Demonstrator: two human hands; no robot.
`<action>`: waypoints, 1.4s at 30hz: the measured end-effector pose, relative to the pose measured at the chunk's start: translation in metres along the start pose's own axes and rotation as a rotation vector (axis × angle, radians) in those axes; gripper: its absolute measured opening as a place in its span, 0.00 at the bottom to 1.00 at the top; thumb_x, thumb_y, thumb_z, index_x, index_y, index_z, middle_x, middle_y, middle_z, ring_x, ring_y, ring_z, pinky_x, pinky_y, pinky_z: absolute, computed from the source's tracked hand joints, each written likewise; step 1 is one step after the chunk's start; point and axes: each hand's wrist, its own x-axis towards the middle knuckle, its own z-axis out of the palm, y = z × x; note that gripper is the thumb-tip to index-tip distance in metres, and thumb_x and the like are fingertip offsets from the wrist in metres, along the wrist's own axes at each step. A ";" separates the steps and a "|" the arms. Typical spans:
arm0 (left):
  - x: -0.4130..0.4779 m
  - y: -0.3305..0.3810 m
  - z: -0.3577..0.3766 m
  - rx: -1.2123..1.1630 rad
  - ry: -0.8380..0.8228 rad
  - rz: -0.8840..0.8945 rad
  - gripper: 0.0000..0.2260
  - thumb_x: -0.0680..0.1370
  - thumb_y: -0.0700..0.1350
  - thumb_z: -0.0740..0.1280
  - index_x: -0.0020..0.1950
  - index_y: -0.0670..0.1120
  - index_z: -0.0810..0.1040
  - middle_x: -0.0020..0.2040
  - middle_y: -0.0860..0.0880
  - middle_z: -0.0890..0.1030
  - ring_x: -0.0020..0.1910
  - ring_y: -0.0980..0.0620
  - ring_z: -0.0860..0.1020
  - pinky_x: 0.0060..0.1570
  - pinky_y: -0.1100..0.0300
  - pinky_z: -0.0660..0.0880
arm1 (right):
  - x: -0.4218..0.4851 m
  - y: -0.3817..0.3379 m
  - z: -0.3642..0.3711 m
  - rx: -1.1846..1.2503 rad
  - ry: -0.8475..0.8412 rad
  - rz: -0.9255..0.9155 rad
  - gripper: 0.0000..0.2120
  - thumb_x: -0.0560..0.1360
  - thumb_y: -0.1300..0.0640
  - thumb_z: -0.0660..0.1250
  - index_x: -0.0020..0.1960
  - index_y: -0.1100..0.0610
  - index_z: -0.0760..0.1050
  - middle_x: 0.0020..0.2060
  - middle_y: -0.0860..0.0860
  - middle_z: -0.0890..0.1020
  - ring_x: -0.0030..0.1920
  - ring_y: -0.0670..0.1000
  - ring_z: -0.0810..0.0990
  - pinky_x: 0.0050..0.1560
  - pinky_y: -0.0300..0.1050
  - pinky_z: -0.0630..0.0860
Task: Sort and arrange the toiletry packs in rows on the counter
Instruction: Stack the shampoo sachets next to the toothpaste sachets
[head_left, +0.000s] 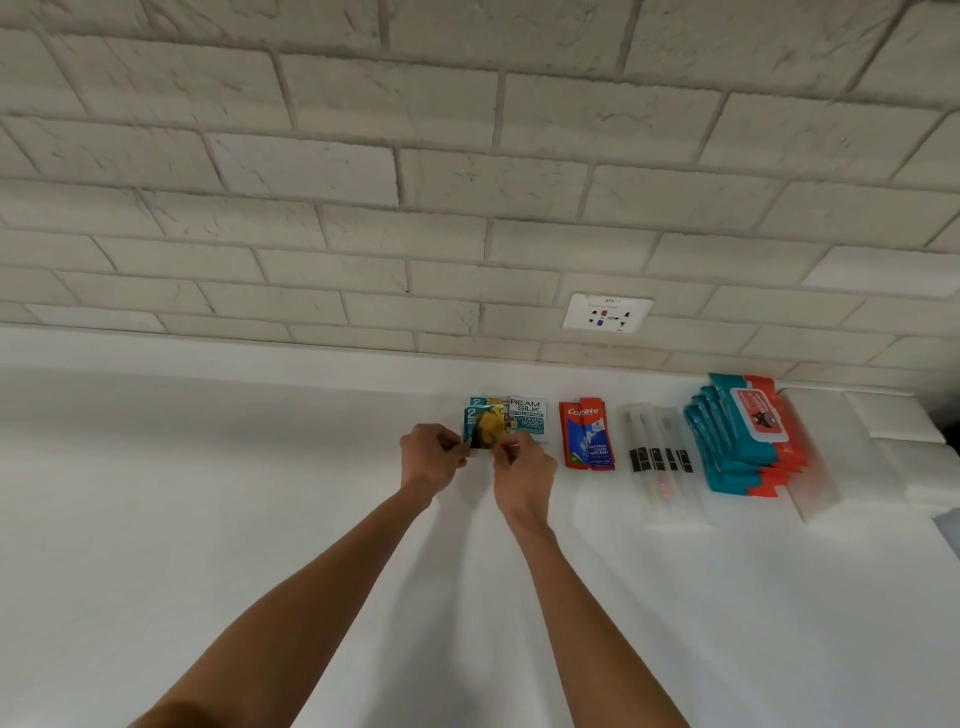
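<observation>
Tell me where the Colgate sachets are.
In the head view, the Colgate sachets lie on the counter right of centre, between the Cream Silk sachet and the clear plastic packs, below the wall socket.

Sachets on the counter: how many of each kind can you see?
2 teal-and-yellow sachets, front one pinched by left hand and right hand
1 white Cream Silk sachet
2 red Colgate sachets
Total: 5 in view; hidden ones can't be counted
</observation>
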 end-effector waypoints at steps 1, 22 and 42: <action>0.005 0.000 0.002 0.019 0.009 -0.005 0.04 0.75 0.38 0.78 0.41 0.45 0.86 0.33 0.48 0.86 0.34 0.51 0.86 0.41 0.56 0.84 | 0.004 0.000 0.002 -0.025 -0.019 0.003 0.02 0.82 0.60 0.70 0.52 0.54 0.82 0.45 0.48 0.85 0.45 0.48 0.84 0.46 0.40 0.81; 0.021 -0.015 0.022 0.248 -0.017 0.176 0.11 0.77 0.36 0.74 0.59 0.42 0.86 0.55 0.45 0.86 0.49 0.51 0.81 0.56 0.64 0.76 | 0.024 0.014 0.014 -0.739 -0.062 -0.289 0.13 0.79 0.53 0.74 0.62 0.54 0.81 0.54 0.53 0.86 0.57 0.57 0.84 0.52 0.53 0.83; 0.026 -0.012 0.034 0.601 -0.179 0.308 0.22 0.82 0.41 0.68 0.76 0.44 0.72 0.74 0.45 0.73 0.72 0.44 0.71 0.68 0.53 0.74 | 0.043 0.007 0.004 -0.728 -0.109 -0.227 0.21 0.83 0.53 0.68 0.75 0.52 0.71 0.71 0.54 0.76 0.71 0.58 0.73 0.65 0.51 0.77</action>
